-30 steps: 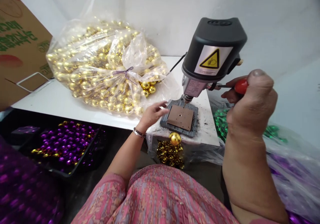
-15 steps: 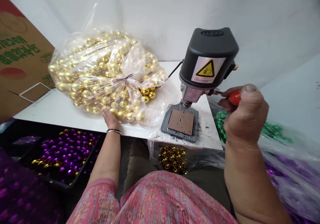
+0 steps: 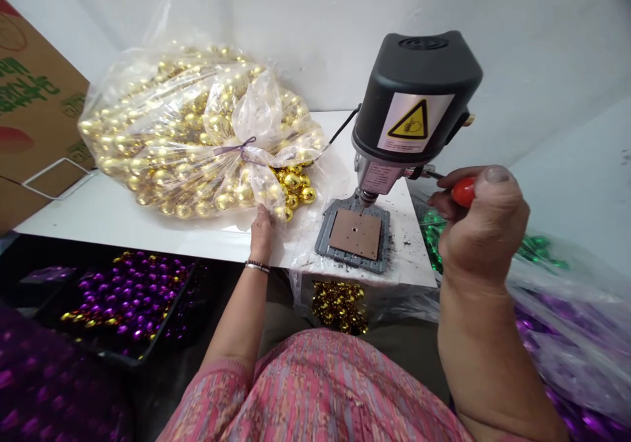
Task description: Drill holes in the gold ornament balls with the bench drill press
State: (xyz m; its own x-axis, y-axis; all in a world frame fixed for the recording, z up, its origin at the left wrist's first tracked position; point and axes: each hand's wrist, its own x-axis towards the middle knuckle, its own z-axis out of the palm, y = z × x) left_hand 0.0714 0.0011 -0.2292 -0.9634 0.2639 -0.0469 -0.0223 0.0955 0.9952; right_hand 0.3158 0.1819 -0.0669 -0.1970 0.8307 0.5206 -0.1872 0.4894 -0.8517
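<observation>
My right hand (image 3: 480, 221) is wrapped round the red knob (image 3: 464, 192) on the lever of a small black bench drill (image 3: 419, 100). Below its chuck, a brown square plate (image 3: 355, 234) with a small hole lies on the grey drill base (image 3: 323, 248). My left hand (image 3: 262, 237) is at the lower front edge of a big clear plastic bag (image 3: 256, 116), its fingertips partly hidden by the plastic and seeming to pinch it. Shiny gold balls (image 3: 293, 182) show at the bag's mouth, beside a purple tie (image 3: 241, 146).
A cardboard box (image 3: 34, 113) stands at the left. Below the white table (image 3: 148, 221) are a black tray (image 3: 162, 320) of purple balls and a bag of gold balls (image 3: 340, 304). Bagged green (image 3: 434, 238) and purple pieces lie at the right. Dark shavings (image 3: 394, 245) surround the drill base.
My left hand has moved right along the bag's front edge to its mouth, where more gold balls now show. My right hand stays on the red knob. The view has shifted slightly.
</observation>
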